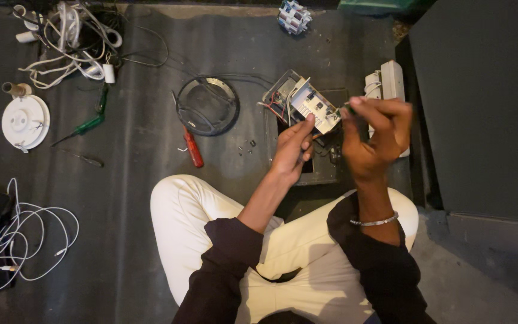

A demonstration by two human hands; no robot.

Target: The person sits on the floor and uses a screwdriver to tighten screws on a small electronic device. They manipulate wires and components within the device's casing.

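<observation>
My left hand holds up a small electrical module, a white and metal box with red and black wires at its left end. My thumb presses its lower edge. My right hand is closed at the module's right end, fingers pinched around a small dark tool or part that I cannot make out. Both hands hover over a dark open metal box on the floor, above my crossed legs in white trousers.
A red-handled screwdriver and a ring of black cable lie left of the hands. A green screwdriver, a round white fitting and tangled white cables lie further left. A white power strip and a dark cabinet are on the right.
</observation>
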